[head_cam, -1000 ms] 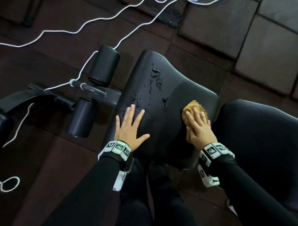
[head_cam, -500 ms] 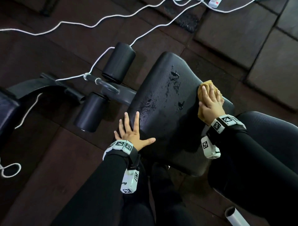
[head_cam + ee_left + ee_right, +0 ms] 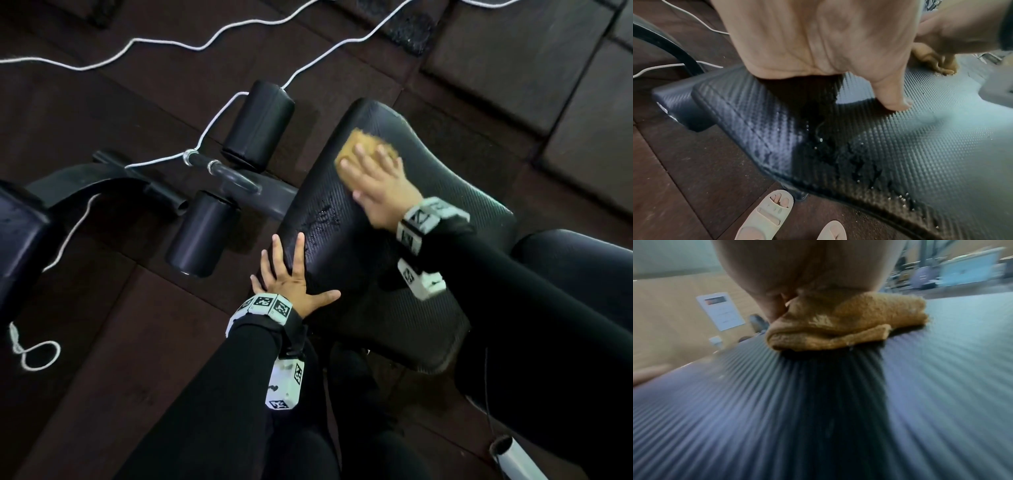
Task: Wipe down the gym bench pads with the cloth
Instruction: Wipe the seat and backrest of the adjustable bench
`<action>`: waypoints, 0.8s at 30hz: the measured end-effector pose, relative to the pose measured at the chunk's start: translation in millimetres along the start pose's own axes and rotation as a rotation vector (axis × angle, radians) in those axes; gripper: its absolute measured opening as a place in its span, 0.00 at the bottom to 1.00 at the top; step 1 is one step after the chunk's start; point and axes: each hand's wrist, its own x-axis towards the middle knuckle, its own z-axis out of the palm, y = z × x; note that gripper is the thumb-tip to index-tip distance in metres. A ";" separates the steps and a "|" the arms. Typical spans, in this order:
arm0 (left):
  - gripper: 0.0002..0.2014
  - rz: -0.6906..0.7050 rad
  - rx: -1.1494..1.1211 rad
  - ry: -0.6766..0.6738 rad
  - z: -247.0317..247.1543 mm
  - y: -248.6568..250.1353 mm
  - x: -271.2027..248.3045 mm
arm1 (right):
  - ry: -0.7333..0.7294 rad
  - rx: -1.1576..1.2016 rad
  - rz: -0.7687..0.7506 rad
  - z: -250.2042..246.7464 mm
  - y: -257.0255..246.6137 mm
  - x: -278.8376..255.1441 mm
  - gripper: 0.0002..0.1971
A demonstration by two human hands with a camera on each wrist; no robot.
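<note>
**Wiping a wet gym bench seat pad**

Seen from above, a black textured seat pad of a gym bench sits over a dark tiled floor. The person's right hand lies flat with fingers extended on a folded tan cloth, pressing it against the pad near the narrow far end; the hand is blurred. The right wrist view shows the cloth bunched in folds under the palm, touching the ribbed surface.

The left hand rests open on the pad's left edge, near its close end, fingers spread and straight, thumb pointing across the pad, holding nothing. Between the two hands, along the left edge, a patch of water droplets glistens on the pad; the left wrist view shows more droplets near the pad's seam.

Left of the pad stand two black foam rollers on a metal bar. A white cord snakes across the floor beyond them. A second black pad adjoins at the right.
</note>
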 end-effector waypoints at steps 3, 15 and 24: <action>0.62 -0.007 -0.007 0.003 -0.6 0.5 0.3 | 0.021 0.003 -0.187 23.7 -9.9 -50.5 0.29; 0.61 0.015 -0.010 -0.021 1.1 -1.1 2.6 | 0.123 0.098 0.196 -4.5 69.1 -37.8 0.29; 0.62 -0.010 -0.013 0.016 1.0 0.5 1.7 | 0.062 0.005 -0.070 14.8 -17.2 -24.0 0.28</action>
